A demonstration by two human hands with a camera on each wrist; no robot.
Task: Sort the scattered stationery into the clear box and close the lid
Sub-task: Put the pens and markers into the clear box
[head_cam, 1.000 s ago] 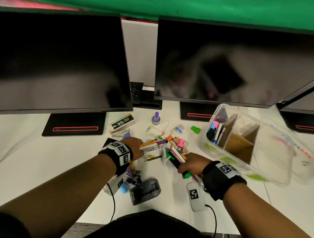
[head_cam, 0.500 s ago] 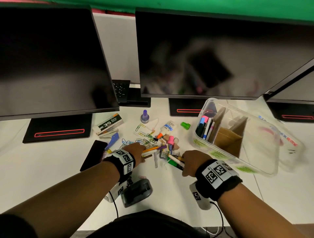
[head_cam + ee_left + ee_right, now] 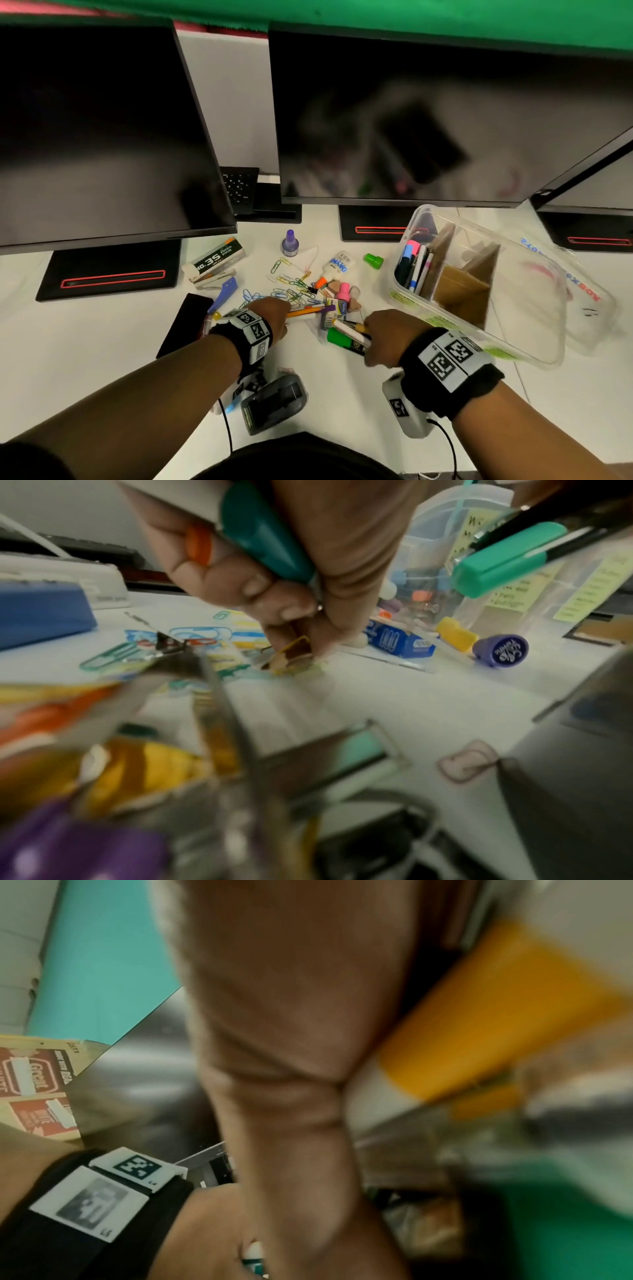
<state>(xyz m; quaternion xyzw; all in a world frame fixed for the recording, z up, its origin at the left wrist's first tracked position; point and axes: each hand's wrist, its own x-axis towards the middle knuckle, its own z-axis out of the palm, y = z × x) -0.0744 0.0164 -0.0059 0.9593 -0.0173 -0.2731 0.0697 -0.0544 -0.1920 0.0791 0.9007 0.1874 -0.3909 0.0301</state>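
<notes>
My left hand (image 3: 274,313) grips a few pens and a pencil (image 3: 305,312) pointing right. In the left wrist view the left hand (image 3: 274,569) is curled round a teal marker (image 3: 263,531), and its fingertips (image 3: 291,612) pinch a pencil tip (image 3: 291,656) on the table. My right hand (image 3: 383,337) grips a bundle of markers (image 3: 352,334), among them a green highlighter (image 3: 337,337). The clear box (image 3: 462,329) stands open just right of that hand, with cardboard dividers and markers in its left compartment. Its lid (image 3: 589,291) lies beside it on the right. The right wrist view is blurred.
Paper clips (image 3: 291,287), a glue bottle (image 3: 337,265), a purple ink bottle (image 3: 290,243), a green stamp (image 3: 373,261), a staples box (image 3: 219,258) and a blue staple remover (image 3: 224,291) lie scattered. A black phone (image 3: 185,323) lies at the left. A grey device (image 3: 274,404) sits near me. Monitors stand behind.
Both hands stay near the pile and keep their bundles. The markers in my right hand have tipped flatter, pointing left. My left hand has dropped slightly onto the clips.
</notes>
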